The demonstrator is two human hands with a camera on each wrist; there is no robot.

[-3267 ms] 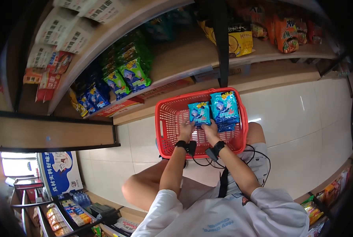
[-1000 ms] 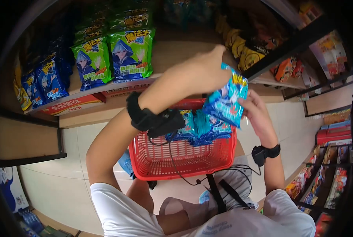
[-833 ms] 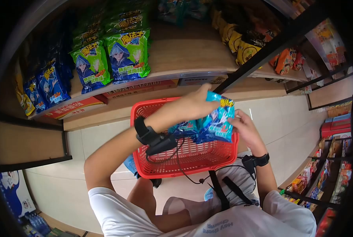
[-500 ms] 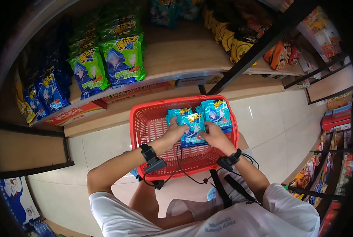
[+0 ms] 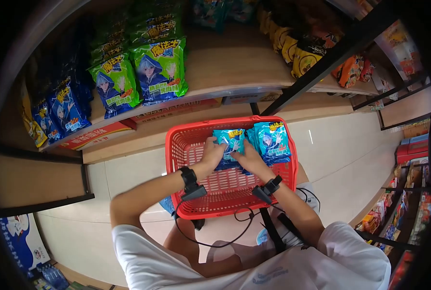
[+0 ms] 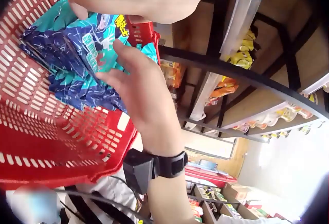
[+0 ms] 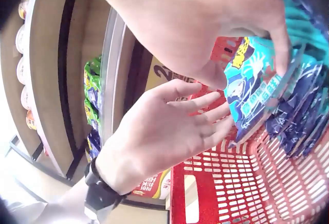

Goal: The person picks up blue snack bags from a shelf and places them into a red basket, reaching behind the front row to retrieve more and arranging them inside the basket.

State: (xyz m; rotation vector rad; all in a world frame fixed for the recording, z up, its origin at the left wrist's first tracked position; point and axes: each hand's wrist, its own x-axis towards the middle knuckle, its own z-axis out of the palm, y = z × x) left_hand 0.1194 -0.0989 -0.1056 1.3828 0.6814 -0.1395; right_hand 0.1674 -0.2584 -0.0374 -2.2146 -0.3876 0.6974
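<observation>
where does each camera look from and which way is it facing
Head: on the head, facing forward and down at the basket; arms, left hand and right hand show.
Left wrist: on that wrist, facing the packets; both hands show.
Right wrist: on that wrist, facing the packets; both hands show.
The two wrist views share the basket and packets.

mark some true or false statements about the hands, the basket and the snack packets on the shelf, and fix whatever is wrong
1. The left hand and right hand are at opposite sides of one teal snack packet. True.
2. That packet is on the shelf. False: it is in the red plastic basket.
3. Green snack packets stand on the wooden shelf. True.
4. The person's shirt is black. False: the shirt is white.
5. Both wrists wear black straps. True.
</observation>
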